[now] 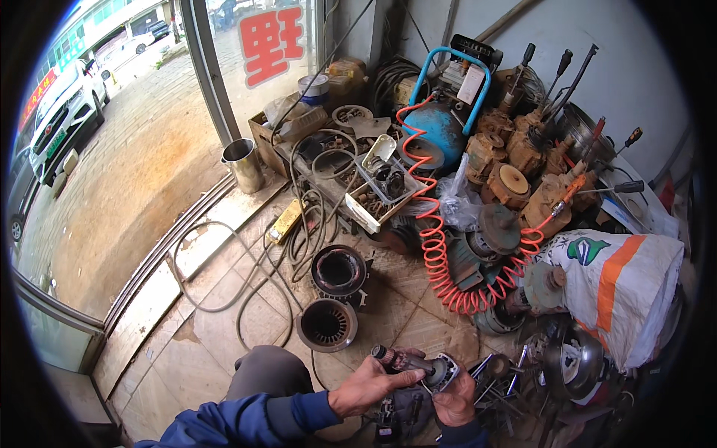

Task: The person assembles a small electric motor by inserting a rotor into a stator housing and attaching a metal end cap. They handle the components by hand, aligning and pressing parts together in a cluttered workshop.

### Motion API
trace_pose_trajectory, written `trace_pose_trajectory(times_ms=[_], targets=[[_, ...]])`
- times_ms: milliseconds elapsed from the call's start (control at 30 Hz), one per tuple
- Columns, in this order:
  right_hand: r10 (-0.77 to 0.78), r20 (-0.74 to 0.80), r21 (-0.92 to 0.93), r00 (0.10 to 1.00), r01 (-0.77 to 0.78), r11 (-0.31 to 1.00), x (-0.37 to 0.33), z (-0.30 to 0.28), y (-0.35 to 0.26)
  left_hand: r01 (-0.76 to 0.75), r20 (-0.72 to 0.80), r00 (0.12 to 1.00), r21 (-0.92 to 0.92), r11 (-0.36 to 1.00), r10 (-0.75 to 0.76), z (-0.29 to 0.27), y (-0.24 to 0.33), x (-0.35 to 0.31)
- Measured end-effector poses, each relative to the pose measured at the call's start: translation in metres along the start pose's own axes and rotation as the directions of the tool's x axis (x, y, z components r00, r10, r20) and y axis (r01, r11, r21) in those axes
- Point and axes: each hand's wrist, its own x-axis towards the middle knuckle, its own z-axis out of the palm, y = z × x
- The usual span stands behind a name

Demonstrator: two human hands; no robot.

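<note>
Low in front of me, my left hand (364, 388) is closed around a motor armature (403, 361), its ringed, reddish-brown end pointing up and left. The armature's other end meets a silvery metal housing (442, 371) with a dark round middle. My right hand (455, 399) grips that housing from the right, its fingers partly hidden behind it. Below the hands lies a dark power tool body (387, 422), partly covered by my arms. Just beyond, two open motor stators (326, 325) (337, 270) stand on the tiled floor.
Loose hand tools (515, 381) and a metal bowl (571, 362) crowd the right. Beyond them sit a white sack (616, 287), rusty pumps (508, 185) and a blue compressor (433, 131) with a coiled red hose (435, 257). A grey cable (243, 313) loops across the floor at left.
</note>
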Motion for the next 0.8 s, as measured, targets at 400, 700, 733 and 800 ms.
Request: trace_pose_trajectory(times_ms=[400,700,733,800], targets=[[0.026,-0.011,0.022,1.000,-0.025,0.999,0.006,-0.003,0.004,0.035,-0.040,0.998,-0.069,0.997,-0.037,0.000,0.000,0.003],[0.021,0.022,0.028,1.000,-0.022,0.999,0.006,-0.016,0.010,0.062,-0.028,0.997,-0.098,0.993,-0.065,-0.001,-0.003,0.005],[0.019,0.021,0.030,1.000,-0.020,0.999,0.006,-0.016,0.010,0.058,-0.030,0.998,-0.090,0.994,-0.061,-0.001,-0.002,0.004],[0.016,0.021,0.034,1.000,-0.017,0.999,0.005,-0.013,0.009,0.050,-0.037,0.998,-0.074,0.996,-0.053,0.000,0.001,0.003]])
